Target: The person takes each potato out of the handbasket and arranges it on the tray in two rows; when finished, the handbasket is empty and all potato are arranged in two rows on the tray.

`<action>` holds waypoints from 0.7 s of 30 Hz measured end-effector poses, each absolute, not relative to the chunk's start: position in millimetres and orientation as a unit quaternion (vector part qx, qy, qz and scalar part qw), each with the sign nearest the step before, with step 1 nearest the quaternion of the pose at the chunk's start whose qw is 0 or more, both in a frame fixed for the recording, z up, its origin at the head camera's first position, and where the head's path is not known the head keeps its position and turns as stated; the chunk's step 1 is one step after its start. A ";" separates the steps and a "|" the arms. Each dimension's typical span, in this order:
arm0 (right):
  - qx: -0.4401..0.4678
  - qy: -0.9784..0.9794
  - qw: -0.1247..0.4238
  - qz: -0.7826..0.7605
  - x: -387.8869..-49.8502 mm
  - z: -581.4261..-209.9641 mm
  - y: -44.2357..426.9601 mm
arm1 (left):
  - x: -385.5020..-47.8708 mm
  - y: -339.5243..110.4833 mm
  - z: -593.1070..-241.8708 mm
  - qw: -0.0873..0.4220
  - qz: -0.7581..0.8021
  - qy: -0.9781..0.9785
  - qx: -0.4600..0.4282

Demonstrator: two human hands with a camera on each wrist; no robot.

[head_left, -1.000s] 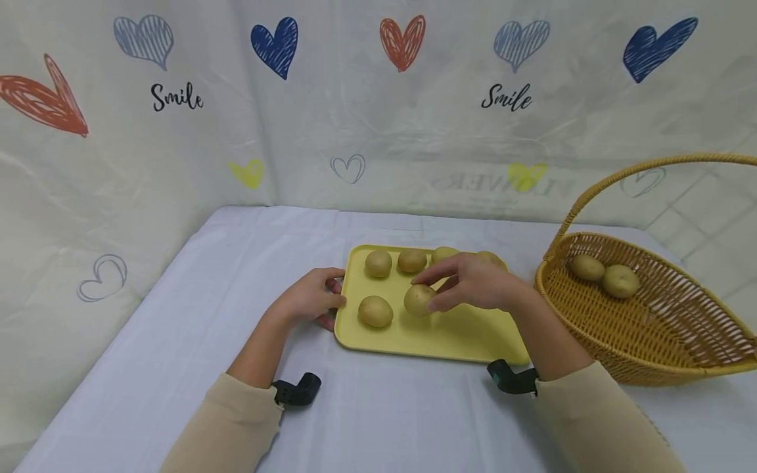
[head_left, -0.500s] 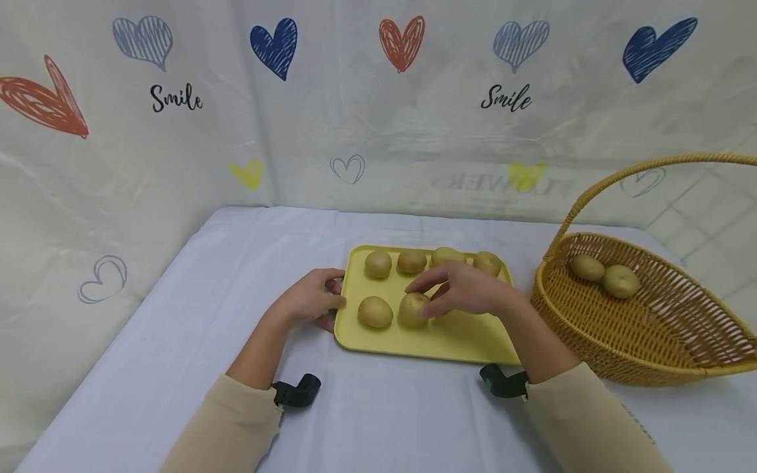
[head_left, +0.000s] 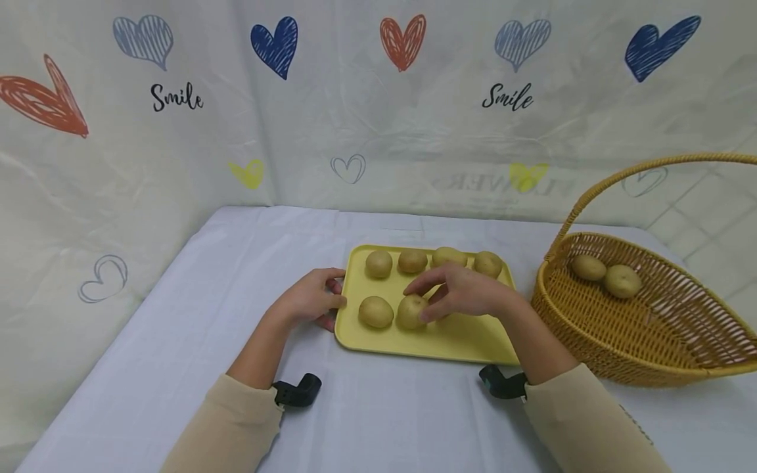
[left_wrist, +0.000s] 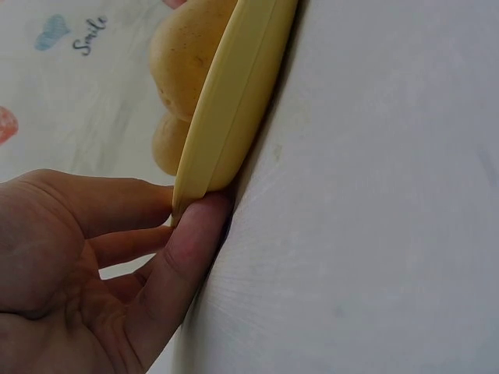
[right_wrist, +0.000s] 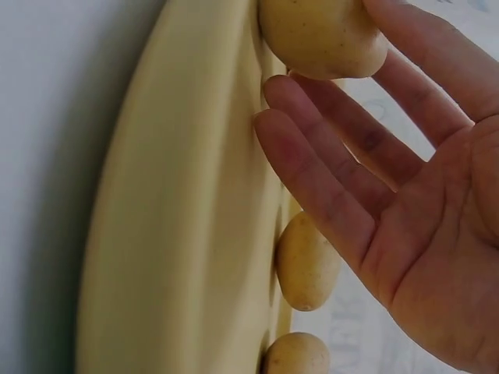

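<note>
Right hand point(head_left: 464, 292) and potato point(head_left: 409, 314) have shifted slightly left and nearer since a second ago. White cloth point(head_left: 402, 420) underneath, heart-print sheet point(head_left: 331, 112) behind. Right thumb and fingers curve narrowly around that potato, in the tray's point(head_left: 467, 345) front row, just beside the front-left-corner one. Left hand point(head_left: 307, 299) pinches the tray's left edge.

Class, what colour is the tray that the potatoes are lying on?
The tray is plain yellow; the head view shows it best.
</note>
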State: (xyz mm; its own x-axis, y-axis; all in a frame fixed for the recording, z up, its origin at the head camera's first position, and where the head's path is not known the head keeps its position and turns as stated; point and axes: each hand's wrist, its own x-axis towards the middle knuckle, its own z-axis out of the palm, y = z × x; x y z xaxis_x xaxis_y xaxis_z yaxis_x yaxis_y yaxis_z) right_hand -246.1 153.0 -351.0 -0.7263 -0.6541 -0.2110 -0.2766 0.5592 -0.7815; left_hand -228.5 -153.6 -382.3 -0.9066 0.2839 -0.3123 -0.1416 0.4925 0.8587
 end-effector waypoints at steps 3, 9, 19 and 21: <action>-0.273 0.846 0.254 -0.381 -245.6 -351.7 153.5 | -229.2 -153.7 -383.1 0.212 0.503 0.837 0.040; -0.276 0.846 0.255 -0.379 -244.5 -351.5 155.9 | -228.9 -154.2 -383.7 0.214 0.502 0.837 0.039; -0.272 0.838 0.252 -0.399 -241.9 -345.6 163.3 | -229.2 -155.0 -383.8 0.215 0.501 0.838 0.039; -0.274 0.839 0.249 -0.399 -241.2 -344.1 165.3 | -229.2 -154.8 -383.8 0.215 0.501 0.837 0.040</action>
